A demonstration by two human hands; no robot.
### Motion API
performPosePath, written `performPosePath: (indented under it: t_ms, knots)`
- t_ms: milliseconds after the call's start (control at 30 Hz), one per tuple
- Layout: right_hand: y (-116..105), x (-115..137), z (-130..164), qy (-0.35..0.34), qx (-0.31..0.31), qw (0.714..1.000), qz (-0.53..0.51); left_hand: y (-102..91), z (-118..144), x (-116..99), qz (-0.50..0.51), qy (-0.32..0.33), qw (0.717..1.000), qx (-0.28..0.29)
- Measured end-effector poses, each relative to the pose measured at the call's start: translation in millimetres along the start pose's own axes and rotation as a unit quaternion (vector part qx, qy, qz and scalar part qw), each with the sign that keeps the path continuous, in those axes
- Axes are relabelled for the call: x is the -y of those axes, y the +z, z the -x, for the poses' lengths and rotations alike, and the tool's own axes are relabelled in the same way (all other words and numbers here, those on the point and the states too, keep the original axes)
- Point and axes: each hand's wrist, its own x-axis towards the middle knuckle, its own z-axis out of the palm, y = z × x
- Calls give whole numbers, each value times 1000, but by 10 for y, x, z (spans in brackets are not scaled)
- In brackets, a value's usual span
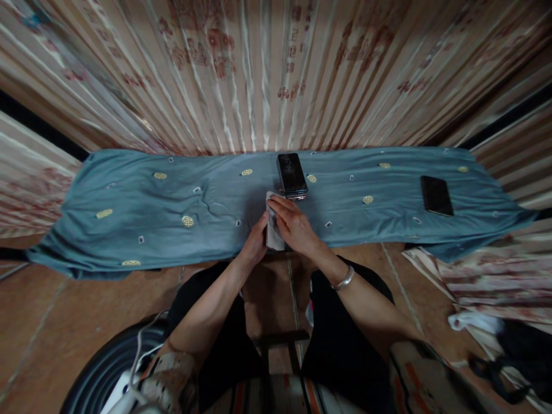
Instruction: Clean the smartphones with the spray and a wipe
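My left hand (255,240) grips the left edge of a flat, phone-sized thing in front of my knees. A pale grey cloth (275,234) lies over it and hides most of it. From the other side, my right hand (297,227) presses the cloth against it with bent fingers. Just beyond my hands is a small stack of phones, its top phone (292,171) dark and glossy with marks on the screen. Farther right, a dark flat device (436,195), like a phone or small tablet, lies alone.
A blue-green cloth with yellow patterns (215,201) covers the long, low surface. Patterned curtains (259,75) hang behind it and at both sides. At the lower left are a black ribbed round thing (92,368) and a white cable (138,345). Dark straps (495,374) lie at the lower right.
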Motion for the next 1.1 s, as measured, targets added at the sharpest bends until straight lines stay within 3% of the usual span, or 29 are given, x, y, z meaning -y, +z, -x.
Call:
performPosePath:
  t_ms: [333,533,700,900,1100]
  knots:
    - [-81,-64,-9,13,-15,1000,20,-12,-3,70,-11,19,999,36]
    - [-45,19,14,-6,9,1000,17,-53,-34,30,-25,38,999,21]
    - [-57,17,16,1,7,1000,10,-40,-32,31,-20,20,1000,6]
    - [-96,-71,-7,15,-12,1000,17,-4,23,31,-42,30,998,43]
    - [-89,-152,-34,23,-19,999,12,-4,27,-2,-48,9,998,40]
